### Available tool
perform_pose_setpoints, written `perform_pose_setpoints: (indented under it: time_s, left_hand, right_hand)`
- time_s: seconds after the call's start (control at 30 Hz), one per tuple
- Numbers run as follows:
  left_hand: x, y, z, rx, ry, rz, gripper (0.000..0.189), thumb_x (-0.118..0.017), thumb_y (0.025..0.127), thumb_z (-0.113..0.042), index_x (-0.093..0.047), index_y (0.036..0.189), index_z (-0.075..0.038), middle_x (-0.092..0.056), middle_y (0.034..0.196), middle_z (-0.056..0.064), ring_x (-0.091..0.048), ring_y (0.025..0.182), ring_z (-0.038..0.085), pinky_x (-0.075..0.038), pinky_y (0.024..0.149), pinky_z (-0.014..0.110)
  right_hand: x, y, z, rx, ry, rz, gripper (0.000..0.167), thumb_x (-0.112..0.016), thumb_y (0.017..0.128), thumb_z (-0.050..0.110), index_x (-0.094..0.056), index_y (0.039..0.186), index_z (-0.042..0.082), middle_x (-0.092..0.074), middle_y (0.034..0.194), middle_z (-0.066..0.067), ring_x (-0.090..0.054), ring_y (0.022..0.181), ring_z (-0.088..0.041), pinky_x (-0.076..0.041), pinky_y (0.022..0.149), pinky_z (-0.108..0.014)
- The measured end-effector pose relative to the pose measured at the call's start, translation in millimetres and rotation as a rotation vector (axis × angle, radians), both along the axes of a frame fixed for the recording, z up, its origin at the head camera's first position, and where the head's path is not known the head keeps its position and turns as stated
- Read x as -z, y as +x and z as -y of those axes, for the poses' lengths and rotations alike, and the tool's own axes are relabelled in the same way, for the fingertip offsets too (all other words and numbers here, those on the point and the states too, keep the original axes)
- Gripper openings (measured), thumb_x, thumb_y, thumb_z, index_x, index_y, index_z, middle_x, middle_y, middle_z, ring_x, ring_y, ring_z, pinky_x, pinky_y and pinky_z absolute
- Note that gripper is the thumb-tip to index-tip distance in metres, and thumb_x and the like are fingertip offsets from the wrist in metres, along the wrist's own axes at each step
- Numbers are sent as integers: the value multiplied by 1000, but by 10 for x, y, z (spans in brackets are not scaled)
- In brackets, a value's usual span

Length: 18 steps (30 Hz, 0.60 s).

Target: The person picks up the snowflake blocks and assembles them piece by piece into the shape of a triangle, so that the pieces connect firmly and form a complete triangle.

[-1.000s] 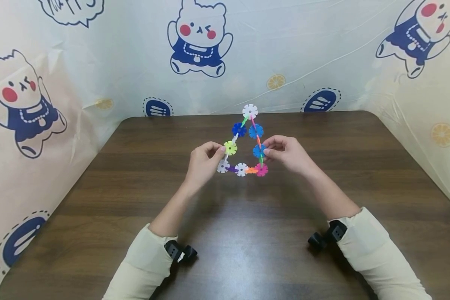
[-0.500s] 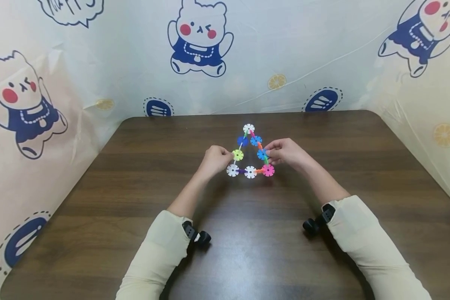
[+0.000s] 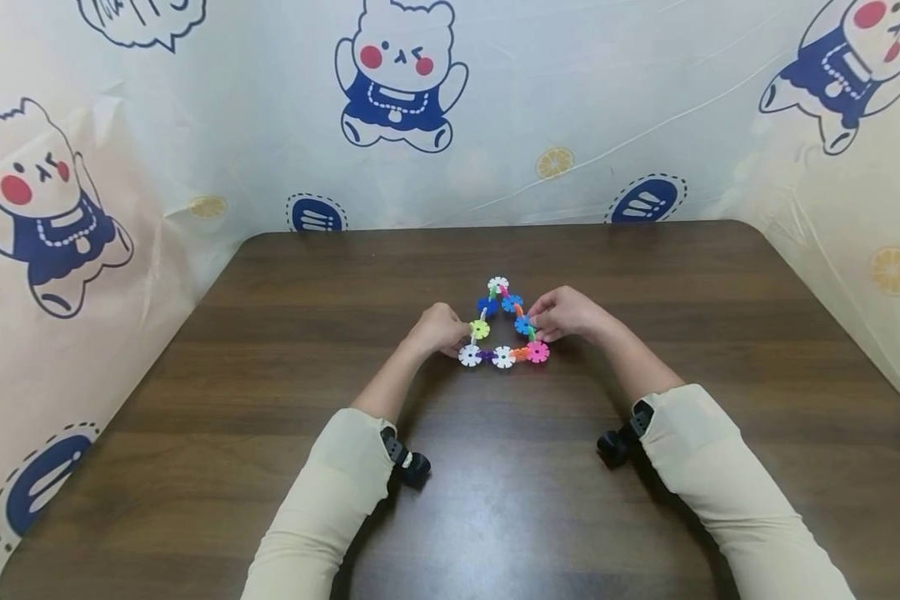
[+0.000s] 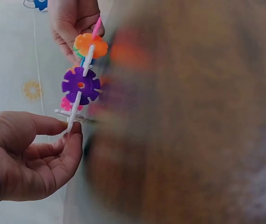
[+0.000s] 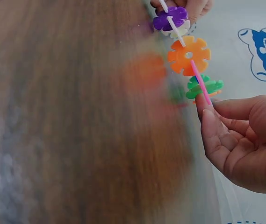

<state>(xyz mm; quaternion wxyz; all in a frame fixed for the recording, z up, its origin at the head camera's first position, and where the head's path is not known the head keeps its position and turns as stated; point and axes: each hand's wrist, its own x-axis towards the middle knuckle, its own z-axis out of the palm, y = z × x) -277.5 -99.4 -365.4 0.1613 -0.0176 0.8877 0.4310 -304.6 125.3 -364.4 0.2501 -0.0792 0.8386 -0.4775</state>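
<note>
Both hands hold a triangle of interlocking plastic snowflake discs (image 3: 503, 357) over the far half of the table. It stands tilted, a white disc (image 3: 498, 285) at its top corner. My left hand (image 3: 438, 329) pinches the left side by the yellow-green disc (image 3: 480, 329); in the left wrist view, its thumb and fingers meet close to a white disc (image 4: 75, 112) below the purple disc (image 4: 81, 86). On the other side, my right hand (image 3: 567, 314) pinches near the blue disc (image 3: 523, 325). The right wrist view has its fingertips beside the pink disc (image 5: 201, 83) and the green disc (image 5: 207, 88).
A dark wooden table (image 3: 270, 417) spreads under both arms. Behind it hangs a pale cloth (image 3: 495, 108) printed with cartoon bears, meeting the table's far edge. Black wrist cameras (image 3: 416, 470) sit on both cuffs.
Both hands have lowered the disc triangle toward the table, shifting it slightly right. Its top corner has dropped most, so it looks shorter in the head view. Both grips stay on it.
</note>
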Motion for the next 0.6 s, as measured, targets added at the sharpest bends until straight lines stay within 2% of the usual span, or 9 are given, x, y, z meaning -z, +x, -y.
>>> perform_pose_setpoints:
  time_s: [0.27, 0.4, 0.47, 0.53, 0.6]
  left_hand:
    - [46, -4, -1, -5, 16, -25, 24, -57, 87, -8, -65, 72, 9, -65, 73, 15, -62, 62, 18, -53, 55, 26]
    - [57, -2, 8, -5, 31, -27, 23, -57, 86, -8, -66, 77, 11, -64, 70, 13, -61, 59, 16, -54, 55, 26]
    - [44, 3, 24, 1, 0, -41, 24, -57, 87, -11, -67, 81, 11, -65, 69, 13, -62, 59, 17, -54, 57, 27]
    - [17, 3, 49, -12, -33, -100, 25, -57, 88, -14, -67, 88, 9, -65, 70, 11, -63, 60, 18, -53, 59, 27]
    - [-23, -1, 84, -32, -53, -218, 25, -57, 90, -17, -67, 95, 5, -66, 75, 9, -63, 65, 18, -52, 64, 28]
  right_hand:
    - [48, -10, 1, -5, 14, -4, 22, -55, 91, 3, -57, 110, -10, -59, 80, -11, -61, 63, -14, -54, 67, -29]
    - [65, -11, -4, -6, 4, -4, 23, -55, 91, 4, -56, 110, -10, -60, 81, -12, -61, 65, -14, -54, 69, -30]
    - [57, -8, -20, -18, 24, -15, 25, -56, 92, 7, -56, 111, -9, -61, 85, -13, -62, 68, -16, -54, 70, -31]
    - [29, 1, -43, -29, 66, -39, 26, -55, 93, 11, -56, 112, -7, -61, 91, -15, -63, 73, -18, -53, 73, -31]
    - [-13, 12, -73, -36, 108, -71, 28, -54, 94, 16, -56, 113, -4, -61, 96, -16, -62, 77, -21, -52, 75, -32]
